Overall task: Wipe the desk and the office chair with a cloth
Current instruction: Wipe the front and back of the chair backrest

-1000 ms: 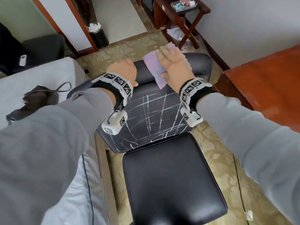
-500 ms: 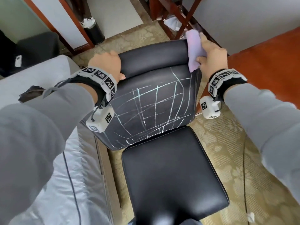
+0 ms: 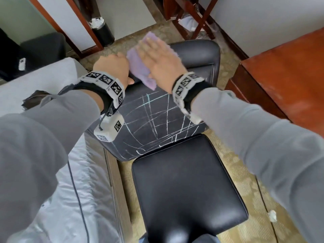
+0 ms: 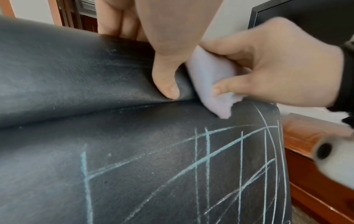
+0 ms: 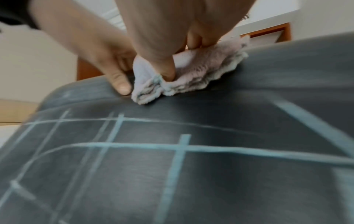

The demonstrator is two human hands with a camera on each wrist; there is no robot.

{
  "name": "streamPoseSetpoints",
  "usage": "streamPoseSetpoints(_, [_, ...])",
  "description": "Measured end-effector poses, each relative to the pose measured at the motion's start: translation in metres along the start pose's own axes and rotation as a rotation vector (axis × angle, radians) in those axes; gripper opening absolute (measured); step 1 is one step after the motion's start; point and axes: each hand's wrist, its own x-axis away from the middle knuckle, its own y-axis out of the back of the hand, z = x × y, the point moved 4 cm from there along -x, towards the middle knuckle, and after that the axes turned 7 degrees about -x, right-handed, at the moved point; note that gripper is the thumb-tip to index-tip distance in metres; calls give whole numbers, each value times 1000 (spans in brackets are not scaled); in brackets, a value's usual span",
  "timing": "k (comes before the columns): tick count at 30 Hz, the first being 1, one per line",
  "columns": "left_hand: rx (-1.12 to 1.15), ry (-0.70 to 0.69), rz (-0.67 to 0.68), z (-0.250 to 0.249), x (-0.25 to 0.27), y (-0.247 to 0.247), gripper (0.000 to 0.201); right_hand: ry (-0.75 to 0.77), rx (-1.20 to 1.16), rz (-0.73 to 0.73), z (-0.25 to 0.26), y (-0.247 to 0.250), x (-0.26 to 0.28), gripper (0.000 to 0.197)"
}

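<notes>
A black office chair stands before me, its backrest (image 3: pixel 157 120) crossed by pale chalk lines and its seat (image 3: pixel 184 181) below. My left hand (image 3: pixel 112 67) grips the top left of the chair back, fingers over the rim and thumb (image 4: pixel 166 78) on the front. Right beside it, my right hand (image 3: pixel 157 58) holds a folded lilac cloth (image 3: pixel 138 69) against the padded top. The thumb (image 5: pixel 164 72) digs into the cloth (image 5: pixel 201 71) and the fingers lie over it. The red-brown desk (image 3: pixel 289 76) is at the right.
A bed with pale sheets (image 3: pixel 43 190) runs along the chair's left, with a dark bag (image 3: pixel 33 100) on it. A black bin (image 3: pixel 101 32) and a wooden folding stand (image 3: pixel 192 14) stand beyond the chair. A white scrap (image 3: pixel 272 215) lies on the patterned carpet.
The right hand with the cloth swept to the right end of the chair top, then came back left, up against the left hand. The left hand kept its hold.
</notes>
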Motion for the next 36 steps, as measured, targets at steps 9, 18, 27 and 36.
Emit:
streamPoseSetpoints(9, [27, -15, -48, 5, 2, -4, 60, -23, -61, -73, -23, -13, 15, 84])
streamPoseSetpoints(18, [4, -19, -31, 1, -1, -3, 62, -333, -426, -241, -141, -20, 89, 86])
streamPoseSetpoints(27, [-149, -114, 5, -5, 5, 17, 63, -461, -423, -163, -165, -18, 107, 81])
streamPoseSetpoints(36, [-94, -30, -1, -2, 13, 11, 62, -259, -355, -156, -31, -25, 80, 94])
